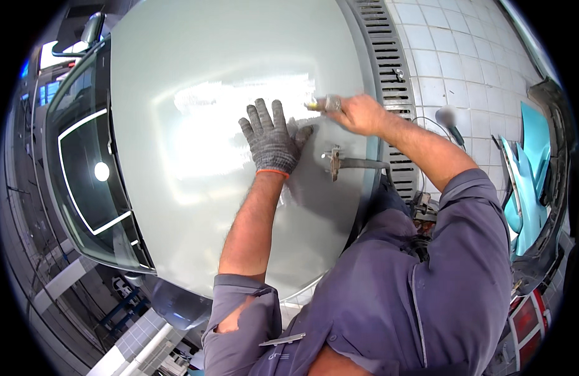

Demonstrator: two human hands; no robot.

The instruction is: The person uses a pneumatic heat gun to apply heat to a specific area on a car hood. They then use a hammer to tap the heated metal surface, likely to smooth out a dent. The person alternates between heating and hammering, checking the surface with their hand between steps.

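Observation:
The wide, pale grey-green car hood lies before me. My left hand, in a dark grey knit glove with an orange cuff, rests flat on it with fingers spread. Beyond it to the right, my bare right hand is closed around a short tool with a greyish block and a yellowish tip; blur hides its exact kind. The tip is over the bright, scuffed patch of the hood. Nearer to me, a T-shaped tool with a worn metal head and dark grey handle lies on the hood.
The windshield and a side mirror are at the left. A slotted drain grate runs past the hood's right edge, beside white floor tiles. A dark corded tool lies there, near turquoise sheets.

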